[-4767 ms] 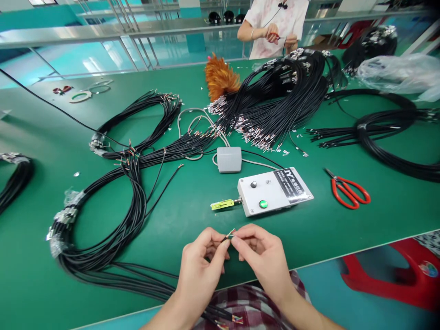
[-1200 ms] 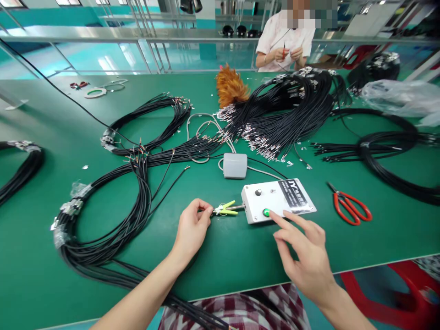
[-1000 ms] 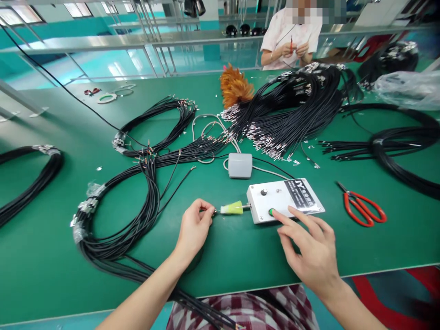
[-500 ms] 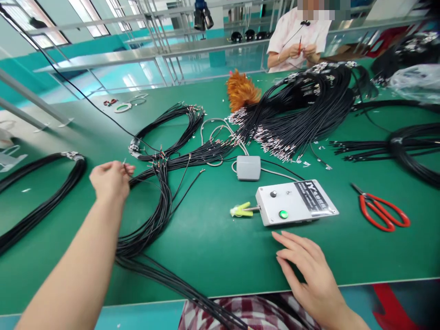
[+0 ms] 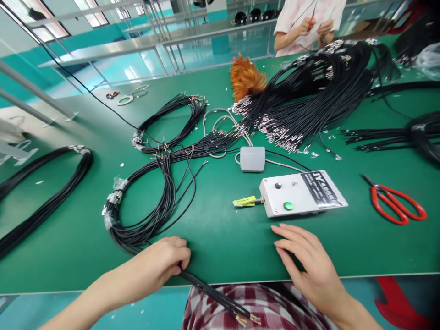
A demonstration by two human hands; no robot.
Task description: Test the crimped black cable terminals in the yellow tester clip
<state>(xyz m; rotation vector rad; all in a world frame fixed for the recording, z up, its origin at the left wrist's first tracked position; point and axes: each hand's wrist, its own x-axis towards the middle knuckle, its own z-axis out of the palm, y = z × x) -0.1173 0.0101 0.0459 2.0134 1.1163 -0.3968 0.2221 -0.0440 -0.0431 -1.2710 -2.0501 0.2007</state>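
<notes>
My left hand (image 5: 165, 259) is closed, fingers curled over a few black cables (image 5: 209, 293) at the table's front edge. Their stripped ends, with coloured inner wires, hang over my checked clothing. These cables run back into a coiled bundle (image 5: 113, 213) tied with clear wrap and white connectors. My right hand (image 5: 305, 256) holds nothing, its fingers stretched out and slightly apart above the tabletop. Just beyond it sits a white box (image 5: 294, 195) with a knob, a lit green button and a label. A yellow clip-like piece (image 5: 244, 201) is on its shaft.
Red-handled pliers (image 5: 395, 204) lie at right, and a grey pedal-like box (image 5: 252, 159) stands behind the white box. Large cable heaps (image 5: 319, 96), an orange duster (image 5: 245, 78) and another coil (image 5: 172, 121) fill the back. Opposite, a person (image 5: 309, 27) holds a red tool.
My left hand has come from the left side of the coil down to the cables near the front edge. My right hand stays almost still. The yellow piece has turned on its shaft.
</notes>
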